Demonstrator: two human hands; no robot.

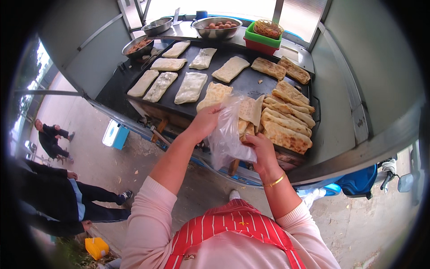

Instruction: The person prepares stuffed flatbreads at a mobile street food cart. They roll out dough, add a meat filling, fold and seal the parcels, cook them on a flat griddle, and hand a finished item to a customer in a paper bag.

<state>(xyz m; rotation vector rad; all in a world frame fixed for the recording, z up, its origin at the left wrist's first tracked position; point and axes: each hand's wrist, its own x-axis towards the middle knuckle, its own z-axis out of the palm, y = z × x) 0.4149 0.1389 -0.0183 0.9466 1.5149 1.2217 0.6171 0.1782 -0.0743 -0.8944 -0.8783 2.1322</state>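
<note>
My left hand grips the edge of a clear plastic bag at the front of a black griddle. In my right hand are browned flatbread pieces beside the bag, with a brownish paper sleeve around or against them; how far they are inside the bag I cannot tell. Just behind my left hand lies a lightly browned flatbread. To the right of my right hand, several cooked flatbreads lean in a row. Pale filled dough rectangles lie across the griddle's left and middle.
Behind the griddle stand a steel bowl of eggs and green and red baskets. A bowl of reddish filling is at the back left. Metal panels flank the cart. One person sits and others stand at the left.
</note>
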